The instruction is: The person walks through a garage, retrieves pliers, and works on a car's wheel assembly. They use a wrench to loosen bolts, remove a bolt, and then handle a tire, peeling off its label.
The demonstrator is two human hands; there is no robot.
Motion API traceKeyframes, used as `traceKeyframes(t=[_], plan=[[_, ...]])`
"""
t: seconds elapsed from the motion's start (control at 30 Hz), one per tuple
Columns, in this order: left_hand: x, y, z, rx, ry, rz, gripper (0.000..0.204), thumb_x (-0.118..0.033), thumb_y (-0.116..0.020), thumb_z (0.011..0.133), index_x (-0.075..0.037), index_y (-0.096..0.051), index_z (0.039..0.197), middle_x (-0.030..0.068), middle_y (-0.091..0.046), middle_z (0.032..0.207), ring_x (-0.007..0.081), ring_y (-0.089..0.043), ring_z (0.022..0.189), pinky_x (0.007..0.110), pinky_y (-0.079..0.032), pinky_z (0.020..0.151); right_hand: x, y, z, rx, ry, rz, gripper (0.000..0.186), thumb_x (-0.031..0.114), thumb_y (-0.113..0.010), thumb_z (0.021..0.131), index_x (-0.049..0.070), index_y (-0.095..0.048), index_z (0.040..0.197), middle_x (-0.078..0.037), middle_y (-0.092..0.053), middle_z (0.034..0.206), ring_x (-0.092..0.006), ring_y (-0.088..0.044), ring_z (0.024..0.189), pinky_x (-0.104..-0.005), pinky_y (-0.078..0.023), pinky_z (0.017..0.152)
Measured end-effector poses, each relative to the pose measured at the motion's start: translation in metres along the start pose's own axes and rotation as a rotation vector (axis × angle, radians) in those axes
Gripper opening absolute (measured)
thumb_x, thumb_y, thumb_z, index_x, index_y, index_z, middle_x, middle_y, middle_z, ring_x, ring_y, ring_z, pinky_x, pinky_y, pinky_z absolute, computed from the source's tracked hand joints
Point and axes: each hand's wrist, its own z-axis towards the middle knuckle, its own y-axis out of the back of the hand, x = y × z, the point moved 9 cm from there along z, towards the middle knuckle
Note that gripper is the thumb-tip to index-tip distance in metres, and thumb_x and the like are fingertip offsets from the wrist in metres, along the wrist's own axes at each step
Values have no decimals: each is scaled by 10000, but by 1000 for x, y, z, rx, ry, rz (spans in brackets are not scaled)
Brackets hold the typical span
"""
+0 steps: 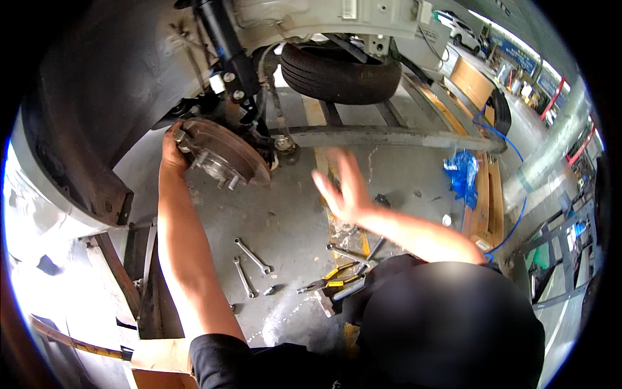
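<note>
My left hand grips the left edge of a rusty wheel hub with a round backing disc and studs, below a black strut in the car's wheel well. My right hand, slightly blurred, is raised to the right of the hub with fingers apart and holding nothing. Below on the floor lie two combination wrenches, yellow-and-black pliers and a hammer, among other tools.
A tire rests beyond a grey metal frame. At right are a blue plastic bag, cardboard, a blue hose and a post. The grey fender curves at far left; a cardboard box sits lower left.
</note>
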Motion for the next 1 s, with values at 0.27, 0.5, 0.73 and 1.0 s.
traceKeyframes(t=[0.27, 0.5, 0.73, 1.0], plan=[[-13, -28, -18, -230, -9, 85, 355, -375, -578, 863, -82, -646, 1051, 84, -662, 1024, 260, -624, 936, 422, -521, 807, 19, -37, 91, -372, -256, 20, 189, 193, -577, 883, 18, -612, 946, -185, -652, 886, -371, -582, 921, -456, -475, 808], [-11, -33, -33, -334, 87, 62, 381, -411, -497, 910, -122, -621, 1125, 82, -637, 1125, 287, -589, 1029, 448, -485, 895, 20, -35, 87, -413, -237, -28, 167, 132, -572, 770, 39, -615, 902, -175, -653, 858, -388, -596, 877, -489, -482, 779], [2, -29, -38, -348, 132, -43, 365, -375, -481, 932, -127, -634, 1151, 84, -661, 1100, 288, -615, 1003, 432, -486, 920, -3, -28, 93, -435, -250, -28, 210, 173, -569, 753, 32, -576, 908, -233, -635, 810, -450, -605, 803, -533, -483, 723], [0, -39, -49, -202, 106, -68, 411, -349, -382, 979, -57, -615, 1150, 127, -666, 1078, 303, -626, 972, 458, -504, 892, -18, -31, 101, -403, -251, 26, 258, 222, -577, 770, 47, -590, 960, -217, -663, 874, -435, -625, 833, -526, -500, 743]])
